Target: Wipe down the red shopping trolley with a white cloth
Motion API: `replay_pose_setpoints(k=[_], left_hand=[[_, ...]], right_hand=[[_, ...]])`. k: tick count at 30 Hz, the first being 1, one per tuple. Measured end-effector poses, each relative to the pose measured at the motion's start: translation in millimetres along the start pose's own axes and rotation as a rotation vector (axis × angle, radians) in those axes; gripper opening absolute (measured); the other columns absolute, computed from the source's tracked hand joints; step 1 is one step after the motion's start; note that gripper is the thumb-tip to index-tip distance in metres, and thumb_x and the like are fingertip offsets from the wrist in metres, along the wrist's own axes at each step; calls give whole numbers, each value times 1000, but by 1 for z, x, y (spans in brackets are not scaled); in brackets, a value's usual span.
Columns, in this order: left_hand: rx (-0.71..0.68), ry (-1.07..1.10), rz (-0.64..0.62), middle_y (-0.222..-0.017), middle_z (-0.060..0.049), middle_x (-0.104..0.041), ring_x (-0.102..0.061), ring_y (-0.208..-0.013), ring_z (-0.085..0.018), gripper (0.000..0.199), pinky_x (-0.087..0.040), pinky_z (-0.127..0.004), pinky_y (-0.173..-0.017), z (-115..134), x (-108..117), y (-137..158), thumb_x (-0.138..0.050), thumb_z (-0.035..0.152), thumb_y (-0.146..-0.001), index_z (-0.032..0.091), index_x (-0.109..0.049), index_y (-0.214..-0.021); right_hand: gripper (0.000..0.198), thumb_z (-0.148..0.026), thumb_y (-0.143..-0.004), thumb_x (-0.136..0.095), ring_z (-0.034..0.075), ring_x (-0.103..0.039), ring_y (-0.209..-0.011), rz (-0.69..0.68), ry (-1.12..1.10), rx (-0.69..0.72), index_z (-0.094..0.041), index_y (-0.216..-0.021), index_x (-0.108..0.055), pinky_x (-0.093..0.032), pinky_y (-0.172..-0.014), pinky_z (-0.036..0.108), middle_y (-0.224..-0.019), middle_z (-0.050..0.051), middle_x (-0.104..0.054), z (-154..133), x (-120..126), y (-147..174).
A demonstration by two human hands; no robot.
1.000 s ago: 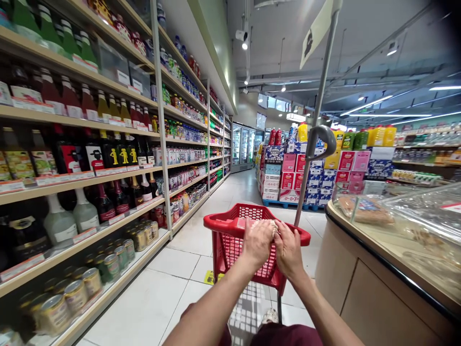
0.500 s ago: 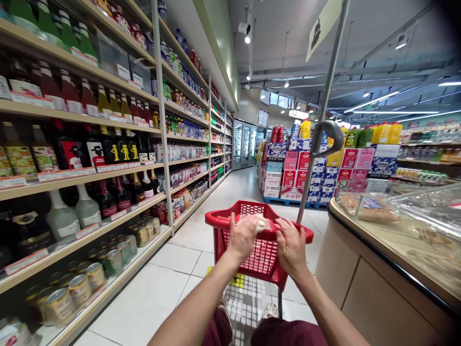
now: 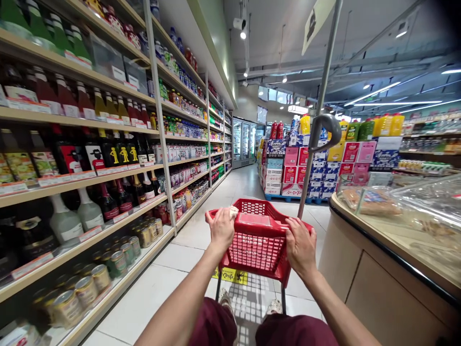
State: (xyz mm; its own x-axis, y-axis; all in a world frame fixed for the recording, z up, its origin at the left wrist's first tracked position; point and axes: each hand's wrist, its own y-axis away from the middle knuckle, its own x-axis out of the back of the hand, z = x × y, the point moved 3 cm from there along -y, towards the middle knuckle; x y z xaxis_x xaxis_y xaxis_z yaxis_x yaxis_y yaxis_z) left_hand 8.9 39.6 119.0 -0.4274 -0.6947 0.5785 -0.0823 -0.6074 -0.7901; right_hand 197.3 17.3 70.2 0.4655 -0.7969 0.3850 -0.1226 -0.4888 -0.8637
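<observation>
Red cart (image 3: 258, 252) is standing at 5 o'clock, left hand (image 3: 220, 229) is clutching a half-hidden pale wad (image 3: 234, 211) against its 9-o'clock rim, right hand (image 3: 301, 242) is curling fingers round 3, palms hidden

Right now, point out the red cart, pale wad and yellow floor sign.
Red cart (image 3: 257, 250): head view, mesh of its near panel.
Pale wad (image 3: 234, 211): head view, its exposed part.
Yellow floor sign (image 3: 236, 277): head view, its printed face.
</observation>
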Motion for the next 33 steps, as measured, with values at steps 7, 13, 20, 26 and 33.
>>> replay_pose_setpoints(k=[7, 13, 20, 26, 33], left_hand=[[-302, 113, -119, -114, -1, -58, -49, -110, -17, 29, -6, -54, -104, 27, -16, 8, -37, 21, -86, 28, -46, -113], [92, 54, -57, -105, -5, -62, -54, -102, -21, 23, -11, -59, -100, -9, 2, -1, -38, 22, -85, 23, -51, -104], [-190, 250, -245, -129, -13, -45, -39, -119, -18, 50, -25, -43, -103, 40, -22, 10, -37, 20, -80, 12, -27, -129], [-141, -25, -334, -129, -13, -44, -35, -122, -26, 52, -12, -55, -103, -36, -5, 4, -48, 36, -77, 16, -38, -124], [-151, -50, -289, -117, -8, -54, -45, -112, -22, 45, -20, -49, -102, -48, -9, 0, -47, 40, -79, 19, -44, -119]], right_hand=[[36, -27, -85, -29, 23, -42, -116, 3, -22, 116, -20, -114, -49, -18, -98, 50, -116, 7, -56, -9, 0, -2], [35, -29, -85, -31, 23, -41, -116, 11, -92, 13, -19, -112, -51, -24, -98, 52, -116, 8, -55, -1, 4, -2], [43, -33, -85, -35, 20, -41, -118, -131, -335, 43, -15, -123, -42, -36, -96, 40, -123, 12, -49, -55, -25, -20], [31, -25, -77, -51, 24, -44, -112, -115, -140, 242, -17, -107, -55, -34, -94, 41, -121, 10, -51, -63, -34, -23], [23, -23, -79, -43, 23, -55, -93, -39, 53, 27, -20, -95, -59, -39, -83, 42, -100, 8, -62, 30, 4, -28]])
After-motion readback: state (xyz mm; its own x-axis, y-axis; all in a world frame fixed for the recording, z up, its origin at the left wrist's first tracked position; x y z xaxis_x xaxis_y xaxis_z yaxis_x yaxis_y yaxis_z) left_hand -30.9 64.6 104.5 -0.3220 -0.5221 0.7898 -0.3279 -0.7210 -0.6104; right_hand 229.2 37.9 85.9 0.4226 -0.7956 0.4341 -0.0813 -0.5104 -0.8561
